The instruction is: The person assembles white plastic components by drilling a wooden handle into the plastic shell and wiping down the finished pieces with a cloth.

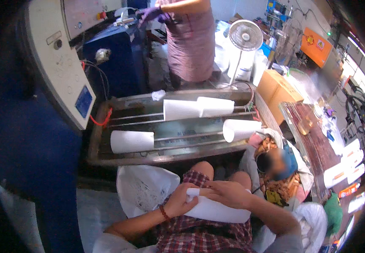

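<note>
White tube under both hands, on the lap.
Left hand grasps its end; right hand covers its top, grip unclear. The next move probably calls for steady fingers.

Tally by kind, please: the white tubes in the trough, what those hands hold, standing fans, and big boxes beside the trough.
White tubes in the trough: 4
White piece in left hand and right hand: 1
Standing fan: 1
Cardboard box: 1
Total: 7
</note>
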`<state>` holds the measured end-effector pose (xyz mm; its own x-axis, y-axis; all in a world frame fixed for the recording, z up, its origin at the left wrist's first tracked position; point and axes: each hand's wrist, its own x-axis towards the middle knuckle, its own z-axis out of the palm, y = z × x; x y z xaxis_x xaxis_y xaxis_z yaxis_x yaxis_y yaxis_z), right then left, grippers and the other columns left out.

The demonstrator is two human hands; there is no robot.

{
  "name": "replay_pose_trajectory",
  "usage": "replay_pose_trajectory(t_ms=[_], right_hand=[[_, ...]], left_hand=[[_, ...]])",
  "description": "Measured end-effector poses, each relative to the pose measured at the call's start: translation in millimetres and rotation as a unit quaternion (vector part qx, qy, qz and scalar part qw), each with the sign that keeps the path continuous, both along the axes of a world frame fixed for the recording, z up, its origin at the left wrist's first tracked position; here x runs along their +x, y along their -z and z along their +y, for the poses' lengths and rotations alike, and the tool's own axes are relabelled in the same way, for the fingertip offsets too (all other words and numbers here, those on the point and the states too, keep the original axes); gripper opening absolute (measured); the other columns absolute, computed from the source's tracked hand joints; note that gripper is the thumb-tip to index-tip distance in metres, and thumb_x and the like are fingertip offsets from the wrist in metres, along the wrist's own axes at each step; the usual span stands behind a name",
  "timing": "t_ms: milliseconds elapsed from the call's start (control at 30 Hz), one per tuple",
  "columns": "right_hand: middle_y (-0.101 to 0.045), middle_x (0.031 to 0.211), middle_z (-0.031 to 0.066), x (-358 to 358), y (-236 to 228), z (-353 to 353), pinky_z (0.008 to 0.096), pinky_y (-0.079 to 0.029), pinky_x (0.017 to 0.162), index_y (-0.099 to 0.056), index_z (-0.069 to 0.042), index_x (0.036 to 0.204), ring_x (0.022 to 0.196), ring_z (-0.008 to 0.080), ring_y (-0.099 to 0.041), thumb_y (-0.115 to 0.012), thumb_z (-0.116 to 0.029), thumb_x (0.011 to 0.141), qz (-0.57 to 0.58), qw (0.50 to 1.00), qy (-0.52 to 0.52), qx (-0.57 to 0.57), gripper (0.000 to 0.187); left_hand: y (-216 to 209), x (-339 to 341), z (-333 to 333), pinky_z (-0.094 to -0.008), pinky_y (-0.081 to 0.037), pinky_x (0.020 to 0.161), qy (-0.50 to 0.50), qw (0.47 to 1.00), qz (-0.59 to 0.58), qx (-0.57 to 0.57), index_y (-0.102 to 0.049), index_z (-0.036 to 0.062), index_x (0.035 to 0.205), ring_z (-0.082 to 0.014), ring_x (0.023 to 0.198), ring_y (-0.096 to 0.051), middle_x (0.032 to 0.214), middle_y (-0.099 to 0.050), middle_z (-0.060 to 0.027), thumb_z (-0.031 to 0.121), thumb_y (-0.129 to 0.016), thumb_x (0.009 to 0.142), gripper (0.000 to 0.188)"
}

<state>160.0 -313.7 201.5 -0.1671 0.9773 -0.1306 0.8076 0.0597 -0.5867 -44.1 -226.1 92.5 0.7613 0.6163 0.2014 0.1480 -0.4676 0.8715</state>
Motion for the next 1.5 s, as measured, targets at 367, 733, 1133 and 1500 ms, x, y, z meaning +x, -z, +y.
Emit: replay_pose_trajectory(t_ms=[367,733,1133,1500], right_hand=[[-0.053,0.106,0.0103,223.2,154.3,-499.6,0.0276,-0.047,0.078,-0.051,-0.002,0.119,0.094,0.0198,-0.055,-0.055,-0.028,0.091,0.129,0.548,0.789,0.245,0.039],[-0.051,0.109,0.0107,158.1,183.7,-521.2,0.029,-0.045,0.082,-0.05,-0.002,0.121,0.098,0.0206,-0.053,-0.056,-0.027,0.09,0.072,0.484,0.871,0.04,0.04],[-0.05,0.113,0.0113,171.3,181.5,-512.0,0.0304,-0.043,0.086,-0.048,-0.002,0.123,0.102,0.0214,-0.051,-0.056,-0.026,0.09,0.047,0.503,0.863,0.009,0.041],[-0.049,0.116,0.0117,175.2,165.1,-532.1,0.0318,-0.041,0.089,-0.047,-0.002,0.124,0.105,0.0222,-0.05,-0.056,-0.025,0.09,0.012,0.511,0.859,-0.015,0.043]], left_hand=[[-57.6,49.7,43.4,-0.0398,-0.053,0.069,0.195,0.935,0.206,0.212,-0.059,0.0072,0.104,-0.0297,0.08,-0.065,0.088,-0.064,-0.0154,0.033,-0.058,0.084,0.032],[-47.7,82.7,99.3,-0.0344,-0.05,0.071,-0.011,0.992,0.114,-0.052,-0.054,-0.0006,0.109,-0.0223,0.082,-0.063,0.098,-0.062,-0.0168,0.03,-0.06,0.088,0.037],[13.6,29.9,91.3,-0.0256,-0.046,0.065,-0.164,0.871,-0.102,-0.452,-0.055,0.0019,0.107,-0.0109,0.075,-0.056,0.086,-0.058,-0.0024,0.022,-0.052,0.092,0.025],[14.0,14.1,97.8,-0.0307,-0.051,0.081,-0.276,0.764,-0.297,-0.503,-0.053,0.0015,0.115,-0.0181,0.096,-0.062,0.106,-0.062,-0.0083,0.027,-0.042,0.097,0.033]])
